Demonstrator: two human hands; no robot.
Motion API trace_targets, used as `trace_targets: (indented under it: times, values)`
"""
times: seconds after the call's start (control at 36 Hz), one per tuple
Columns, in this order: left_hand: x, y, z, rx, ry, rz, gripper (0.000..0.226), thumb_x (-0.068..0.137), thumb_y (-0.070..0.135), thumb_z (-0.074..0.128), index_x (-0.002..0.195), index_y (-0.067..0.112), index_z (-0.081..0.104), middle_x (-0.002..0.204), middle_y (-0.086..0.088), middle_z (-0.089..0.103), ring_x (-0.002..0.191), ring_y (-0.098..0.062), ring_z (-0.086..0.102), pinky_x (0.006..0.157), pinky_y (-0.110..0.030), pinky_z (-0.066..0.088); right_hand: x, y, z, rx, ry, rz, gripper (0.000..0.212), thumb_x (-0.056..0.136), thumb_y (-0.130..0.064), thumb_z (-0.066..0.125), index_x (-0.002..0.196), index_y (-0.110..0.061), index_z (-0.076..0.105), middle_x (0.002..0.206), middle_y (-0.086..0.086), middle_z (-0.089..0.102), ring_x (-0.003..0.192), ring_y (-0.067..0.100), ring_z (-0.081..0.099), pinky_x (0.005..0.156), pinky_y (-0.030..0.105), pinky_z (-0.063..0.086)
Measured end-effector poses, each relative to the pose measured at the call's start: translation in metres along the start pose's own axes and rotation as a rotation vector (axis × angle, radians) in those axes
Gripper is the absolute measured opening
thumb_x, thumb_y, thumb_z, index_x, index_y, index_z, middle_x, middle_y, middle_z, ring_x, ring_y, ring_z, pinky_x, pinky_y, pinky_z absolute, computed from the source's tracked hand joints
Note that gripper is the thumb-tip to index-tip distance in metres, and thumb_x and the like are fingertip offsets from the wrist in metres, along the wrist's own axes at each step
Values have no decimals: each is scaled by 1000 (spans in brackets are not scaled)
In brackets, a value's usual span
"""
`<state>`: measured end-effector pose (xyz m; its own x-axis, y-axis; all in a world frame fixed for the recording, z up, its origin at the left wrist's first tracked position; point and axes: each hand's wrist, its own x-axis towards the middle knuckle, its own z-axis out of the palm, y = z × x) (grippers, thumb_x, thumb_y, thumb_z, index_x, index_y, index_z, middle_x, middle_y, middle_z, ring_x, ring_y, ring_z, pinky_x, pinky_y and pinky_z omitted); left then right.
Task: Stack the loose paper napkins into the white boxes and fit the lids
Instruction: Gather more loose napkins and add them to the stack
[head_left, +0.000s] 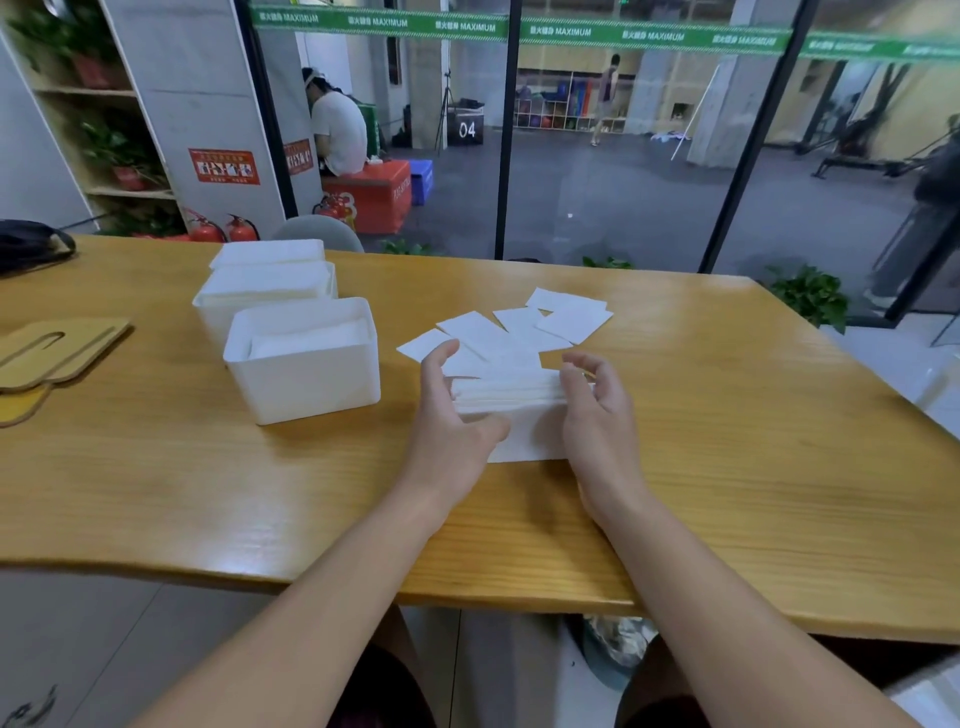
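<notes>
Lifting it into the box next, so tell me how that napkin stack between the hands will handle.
The white paper napkin stack looks light and floppy, likely sagging without support. Its loose layers may splay or slide unless the left hand and right hand squeeze both ends.

A black bag (31, 244) lies at the wooden table's (156, 467) far left corner, near 2 red fire extinguishers (223, 228).

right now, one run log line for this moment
hands: left and right squaring napkin stack | nearest box open, part filled | loose napkins remain
</notes>
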<state>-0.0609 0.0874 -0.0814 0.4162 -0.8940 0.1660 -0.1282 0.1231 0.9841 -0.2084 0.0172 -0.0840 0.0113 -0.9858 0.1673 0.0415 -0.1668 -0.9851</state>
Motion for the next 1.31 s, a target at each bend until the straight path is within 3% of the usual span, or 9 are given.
trace_targets:
  times: [0.14, 0.19, 0.36, 0.5, 0.69, 0.81, 0.97, 1.08, 1.31]
  values:
    - [-1, 3, 1, 4, -10, -39, 87, 88, 6, 72, 154, 50, 36, 137, 17, 49, 130, 7, 47, 100, -19, 46, -1, 0, -1, -35, 7, -22, 25, 107, -33, 48, 118, -42, 68, 101, -25, 72, 84, -10, 61, 79, 29, 44]
    - [0, 3, 0, -4, 3, -43, 86, 88, 6, 72, 153, 51, 37, 133, 23, 48, 117, 24, 45, 87, -11, 42, -2, -2, 1, -26, -17, -40, 27, 107, -30, 48, 122, -39, 69, 113, -32, 72, 98, -12, 63, 82, 27, 44]
    - [-2, 7, 2, -7, 32, 17, 89, 72, 14, 70, 150, 49, 43, 123, 4, 63, 103, -9, 68, 75, -13, 51, 0, -3, 3, 6, -67, -60, 28, 104, -34, 54, 118, -19, 72, 123, -35, 67, 112, -10, 59, 91, 32, 39]
    - [3, 7, -5, -45, 22, -31, 92, 74, 16, 70, 154, 52, 40, 134, 10, 54, 103, 26, 52, 73, -4, 44, 4, 1, 0, -1, -48, -34, 25, 106, -41, 54, 126, -33, 68, 114, -33, 72, 99, -15, 60, 86, 32, 41]
    - [6, 2, -9, -8, 32, -37, 86, 71, 17, 69, 147, 51, 47, 134, -19, 57, 103, -26, 63, 84, -30, 53, 4, 1, 3, -30, -91, -55, 24, 104, -40, 64, 126, -48, 62, 105, -15, 74, 88, -1, 66, 80, 31, 47]
    - [2, 1, -8, 42, 6, -8, 82, 70, 18, 69, 143, 51, 50, 137, 13, 53, 130, 8, 46, 101, -22, 44, 3, -2, 3, -35, -99, -52, 26, 102, -40, 64, 128, -45, 64, 104, -21, 73, 94, 0, 66, 81, 34, 47]
    - [1, 2, -7, 40, -1, 2, 85, 70, 19, 67, 144, 51, 46, 143, 4, 54, 139, 3, 43, 105, -31, 47, 0, -4, 3, -60, -123, -69, 29, 106, -42, 60, 132, -32, 66, 113, -38, 68, 104, -13, 59, 89, 31, 42]
    - [4, -1, -10, -12, 20, 2, 87, 76, 11, 70, 147, 54, 43, 140, 6, 46, 110, 32, 41, 83, -11, 44, -4, -8, 1, -54, -177, -118, 43, 110, -53, 54, 136, -22, 66, 116, -45, 65, 110, -25, 54, 95, 25, 38]
    - [4, -5, -22, 62, -62, 22, 72, 87, 5, 74, 140, 48, 53, 129, 14, 55, 115, -7, 54, 81, -15, 45, -7, -5, -42, -228, -514, -124, 91, 85, -45, 92, 156, -55, 35, 131, -17, 72, 119, 10, 71, 94, 23, 58]
